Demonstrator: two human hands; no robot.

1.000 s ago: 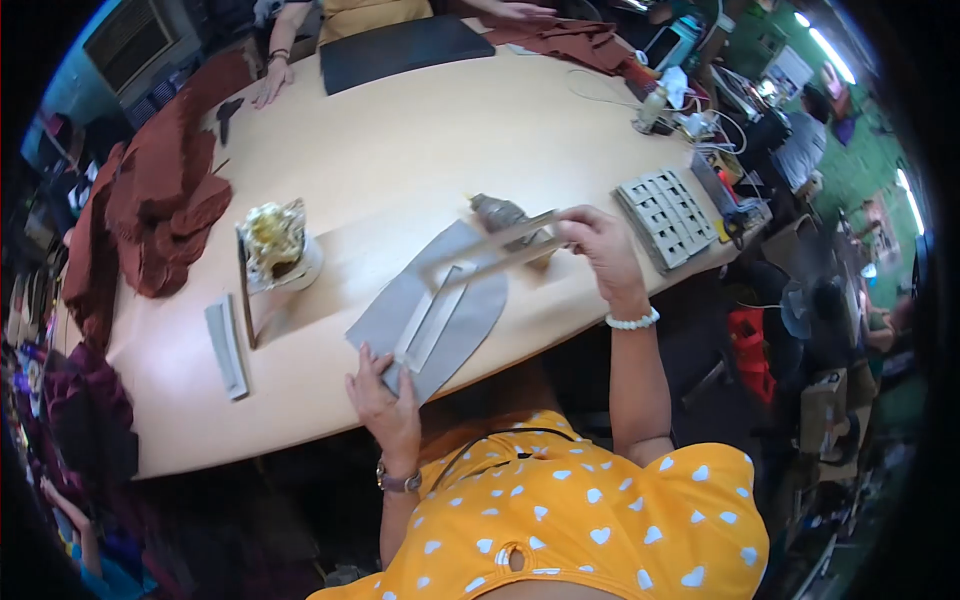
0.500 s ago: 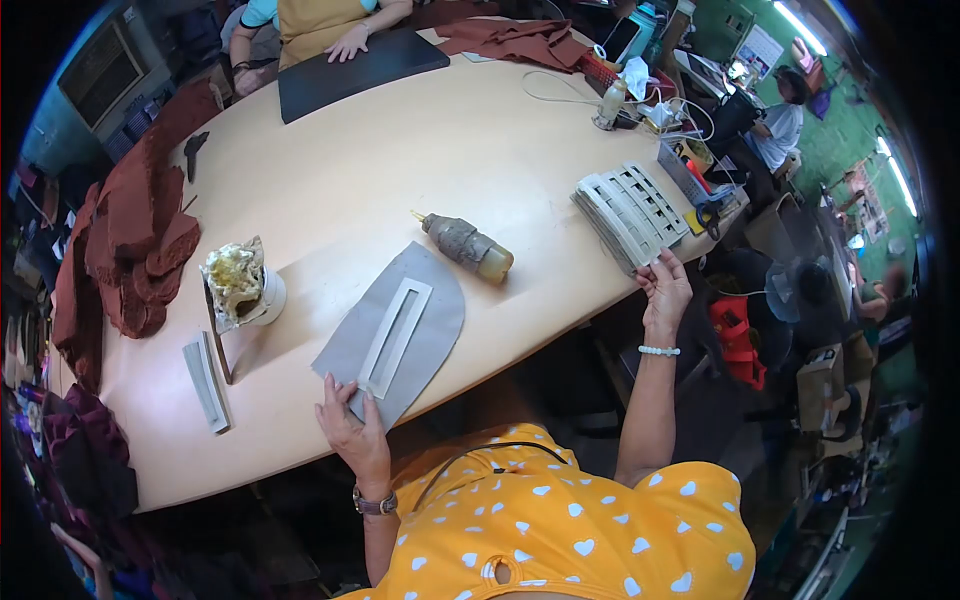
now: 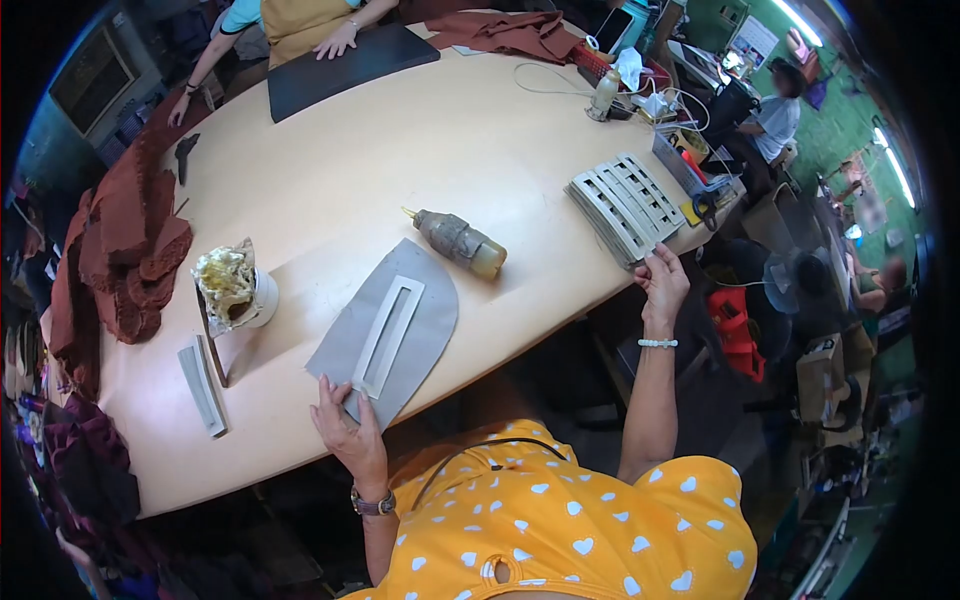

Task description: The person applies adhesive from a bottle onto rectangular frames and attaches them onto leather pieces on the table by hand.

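Note:
A grey leather-like piece [image 3: 428,318] with one pointed end lies near the table's front edge. On it is a pale rectangular frame [image 3: 388,335] with a long slot. My left hand [image 3: 350,428] rests at their lower end, fingers apart, touching the grey piece and the frame's tip. To the right, my right hand [image 3: 664,290] pinches the near corner of a stack of pale slotted frames [image 3: 628,205]. Whether it grips one frame or several is hidden. A wrapped bottle with a yellow nozzle [image 3: 458,243] lies beyond the grey piece.
A white tub [image 3: 262,300] with crusted yellowish material stands at left, beside a pale strip [image 3: 203,387]. Reddish-brown material [image 3: 130,250] is heaped along the left edge. Across the table, a co-worker's hand [image 3: 336,40] rests on a dark board [image 3: 355,70]. Scissors [image 3: 706,208] lie at right.
The co-worker's other arm has reached out toward the brown material on the left. My view has shifted slightly; both my hands stay at the same things.

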